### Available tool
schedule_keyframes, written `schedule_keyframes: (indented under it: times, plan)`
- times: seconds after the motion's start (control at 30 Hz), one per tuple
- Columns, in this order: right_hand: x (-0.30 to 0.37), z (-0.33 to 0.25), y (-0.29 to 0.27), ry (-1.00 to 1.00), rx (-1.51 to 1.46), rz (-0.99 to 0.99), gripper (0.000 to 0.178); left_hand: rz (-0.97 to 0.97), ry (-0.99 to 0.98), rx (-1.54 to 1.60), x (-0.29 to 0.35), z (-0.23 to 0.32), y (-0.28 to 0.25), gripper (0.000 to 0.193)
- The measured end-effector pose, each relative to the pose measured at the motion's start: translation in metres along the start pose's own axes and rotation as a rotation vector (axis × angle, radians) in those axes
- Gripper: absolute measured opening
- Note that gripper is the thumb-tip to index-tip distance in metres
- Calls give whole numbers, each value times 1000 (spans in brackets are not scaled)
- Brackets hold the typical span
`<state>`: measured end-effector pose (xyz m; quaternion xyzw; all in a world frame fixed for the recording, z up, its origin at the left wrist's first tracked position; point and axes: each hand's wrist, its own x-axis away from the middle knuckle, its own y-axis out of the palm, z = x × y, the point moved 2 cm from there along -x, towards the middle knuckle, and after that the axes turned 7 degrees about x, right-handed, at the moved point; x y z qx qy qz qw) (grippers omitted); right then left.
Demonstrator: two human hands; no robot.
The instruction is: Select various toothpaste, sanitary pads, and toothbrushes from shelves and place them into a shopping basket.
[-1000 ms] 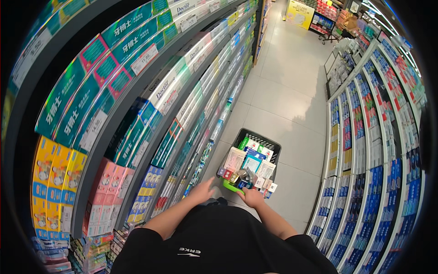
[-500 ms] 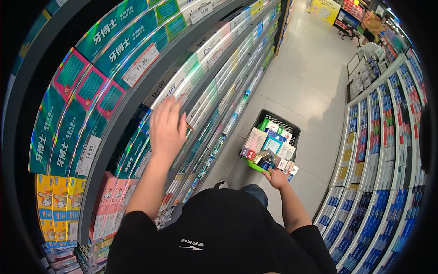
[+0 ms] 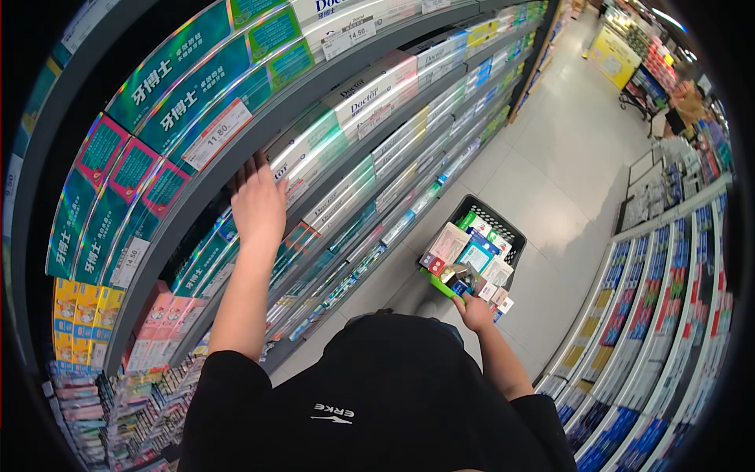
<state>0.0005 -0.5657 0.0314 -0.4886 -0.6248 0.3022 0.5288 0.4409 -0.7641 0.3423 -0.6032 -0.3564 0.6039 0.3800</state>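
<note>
My left hand reaches into the shelf, its fingers stretched out with the tips in the shadow under the shelf edge above. Against the thumb side are stacked white toothpaste boxes; dark teal toothpaste boxes lie nearer to me on the same level. No box shows in the hand. Low on my right, my right hand is wrapped round the green handle of a black shopping basket. Several small boxes in white, blue and pink are heaped in the basket up to its rim.
Teal toothpaste boxes fill the shelf above my left hand, with price tags on its edge. Another stocked rack curves along the right side. A tiled aisle floor runs ahead to a yellow display and a cart.
My left hand has moved left and deeper into the shelf, its fingertips now in the gap beside the white boxes. The right hand keeps its grip on the handle. The view has shifted slightly.
</note>
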Motion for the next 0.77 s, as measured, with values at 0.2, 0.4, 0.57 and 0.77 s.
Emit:
schedule_keyframes:
  times: [0.2, 0.4, 0.57, 0.77]
  plan:
    - [-9, 9, -24, -5, -4, -17, 54, 35, -124, -1, 17, 11, -2, 58]
    - [-16, 25, -16, -51, -58, -32, 54, 179, -75, 85, 34, 48, -20, 54]
    - [-34, 21, -28, -113, -174, -99, 57, -66, -171, 653, 76, 92, -41, 45]
    - [-22, 20, -38, -16, -236, -286, 63, -818, -184, 999, 120, 135, 24, 47]
